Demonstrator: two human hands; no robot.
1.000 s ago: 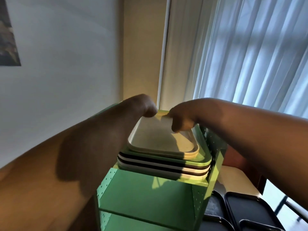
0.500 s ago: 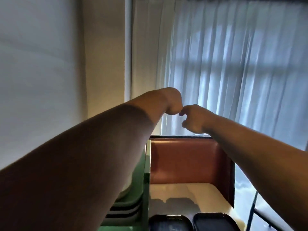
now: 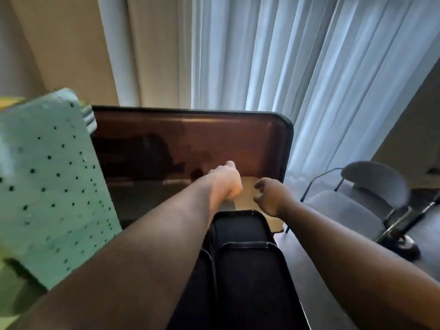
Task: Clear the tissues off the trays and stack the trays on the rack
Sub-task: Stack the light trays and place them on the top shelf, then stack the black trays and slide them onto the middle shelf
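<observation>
Two black trays lie on the table below my arms, a far one [image 3: 240, 225] and a nearer one [image 3: 250, 282] overlapping it. No tissue shows on them. My left hand [image 3: 226, 182] hovers over the far tray's back edge, fingers pointing down and away, with nothing in it. My right hand [image 3: 270, 196] is just to its right, fingers loosely curled and apart, empty. The green perforated rack [image 3: 47, 186] fills the left side. Edges of the trays stacked on it [image 3: 89, 117] peek out at its top right corner.
A brown partition panel [image 3: 190, 144] stands at the back of the beige table [image 3: 250, 194]. A grey chair [image 3: 357, 206] sits to the right by the white curtains [image 3: 285, 55]. A dark stand base [image 3: 402, 244] rests on the floor near the chair.
Both hands have left the white tray on top of the rack's stack and swung right and down, over the black trays on the table. My view turned right with them.
</observation>
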